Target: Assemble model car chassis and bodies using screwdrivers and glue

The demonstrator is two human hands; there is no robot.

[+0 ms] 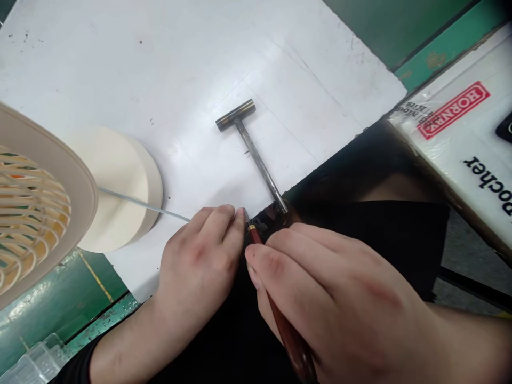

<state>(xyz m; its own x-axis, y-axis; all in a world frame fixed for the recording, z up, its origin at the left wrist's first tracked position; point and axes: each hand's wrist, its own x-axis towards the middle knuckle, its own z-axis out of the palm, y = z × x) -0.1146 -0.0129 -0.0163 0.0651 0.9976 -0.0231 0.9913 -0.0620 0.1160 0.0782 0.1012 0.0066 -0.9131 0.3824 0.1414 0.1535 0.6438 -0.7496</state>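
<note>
My right hand [336, 304] is shut on a red-brown wooden tool handle [290, 333] with a brass ferrule [252, 228]; its tip is hidden among my fingers. My left hand [196, 261] grips a thin metal rod [142, 204] that runs left across a cream disc [120, 186]. Both hands meet near small dark metal parts [260, 223] at the white board's edge. A small hammer [250, 149] with a brass-and-steel head lies on the white board [240, 64], its handle end close to those parts.
A cream plastic slatted basket or fan [36, 208] rises at the left. Black cloth [380, 240] lies beyond the board's edge. A white box [460, 154] with a red Hornby label stands at the right. Green floor shows below.
</note>
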